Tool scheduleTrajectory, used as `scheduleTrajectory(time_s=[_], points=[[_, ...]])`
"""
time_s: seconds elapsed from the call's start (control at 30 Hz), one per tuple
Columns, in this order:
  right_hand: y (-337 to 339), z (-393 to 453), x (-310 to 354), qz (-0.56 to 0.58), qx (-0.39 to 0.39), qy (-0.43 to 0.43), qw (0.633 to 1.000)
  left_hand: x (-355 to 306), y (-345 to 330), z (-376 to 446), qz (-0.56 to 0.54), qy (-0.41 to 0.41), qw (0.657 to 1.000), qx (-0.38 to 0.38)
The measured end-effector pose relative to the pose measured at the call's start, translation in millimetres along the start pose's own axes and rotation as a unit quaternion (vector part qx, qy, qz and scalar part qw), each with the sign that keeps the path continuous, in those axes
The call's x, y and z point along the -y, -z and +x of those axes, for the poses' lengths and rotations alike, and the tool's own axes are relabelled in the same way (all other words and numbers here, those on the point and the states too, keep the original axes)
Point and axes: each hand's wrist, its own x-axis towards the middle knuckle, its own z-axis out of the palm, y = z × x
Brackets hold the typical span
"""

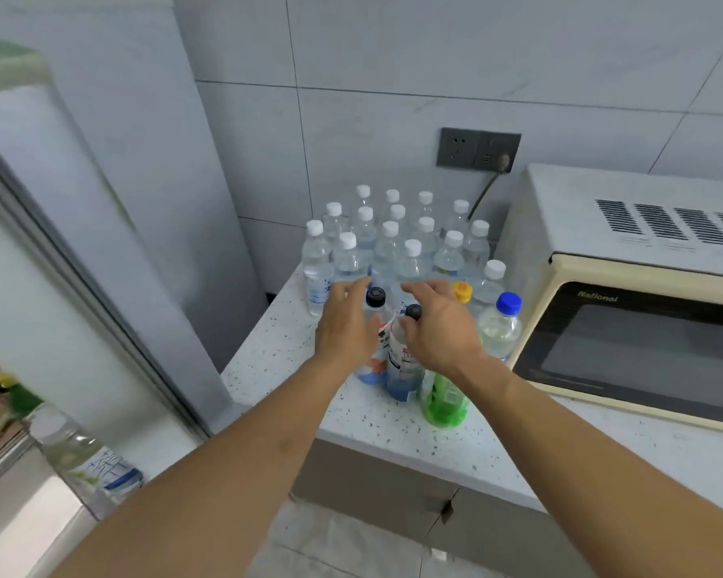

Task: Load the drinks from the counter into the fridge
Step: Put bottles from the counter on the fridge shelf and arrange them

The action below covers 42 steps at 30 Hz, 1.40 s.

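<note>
Two black-capped bottles stand at the front of the drinks on the speckled counter (393, 431): the left black-capped bottle (375, 298) with an orange-and-blue label, and the right black-capped bottle (405, 360), clear with a blue base; the two stand just beside each other. The left hand (347, 323) reaches over the left one, fingers spread and relaxed beside its cap, curled round nothing that shows; the right hand (439, 323) hovers at the other, fingers apart and lightly bent, thumb near its cap; whether either hand touches a bottle I cannot tell. A green bottle (443, 398) stands under the right wrist, its top hidden; an orange cap (463, 292) shows behind the right hand; a blue-capped bottle (501, 323) stands just beside the microwave (635, 319). Behind these, a dense cluster of white-capped water bottles (397, 239) fills the counter's back corner against the tiled wall. A dark wall socket (478, 148) carries a plug above the microwave. At the left the fridge door (59, 264) stands open, blurred; a clear bottle (88, 469) with a white-and-blue label sits tilted on its door shelf.
</note>
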Motion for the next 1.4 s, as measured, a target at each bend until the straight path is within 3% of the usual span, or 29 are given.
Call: scheduleTrajectory(time_s=[0.2, 0.47, 0.67, 0.87, 0.97, 1.07, 1.13, 1.23, 1.4], points=[[-9, 13, -6, -0.118, 0.099, -0.025, 0.988, 4, -3, 17, 0.164, -0.048, 0.979, 0.108], [-15, 10, -12, -0.166, 0.104, -0.006, 0.981, 6, 10, 0, 0.136, -0.067, 0.985, 0.083], [-26, 0, -15, -0.128, 0.063, 0.005, 0.990, 26, 16, -37, 0.016, 0.061, 0.997, 0.036], [-52, -29, -21, -0.036, 0.002, -0.009, 0.999, 52, 5, -95, -0.088, 0.249, 0.963, -0.059], [-64, -39, -17, 0.069, 0.009, -0.031, 0.997, 53, 0, -122, -0.149, 0.280, 0.944, -0.093], [-74, -45, -20, 0.093, 0.007, -0.052, 0.994, 51, 6, -142, -0.179, 0.291, 0.932, -0.121], [-79, -48, -21, 0.092, 0.007, -0.070, 0.993, 50, 14, -152, -0.157, 0.296, 0.935, -0.120], [-87, -53, -16, 0.101, 0.010, -0.066, 0.993, 50, 30, -169, -0.210, 0.328, 0.915, -0.105], [-98, -75, 0, 0.118, 0.010, -0.009, 0.993, 67, 53, -213, -0.199, 0.377, 0.904, -0.035]])
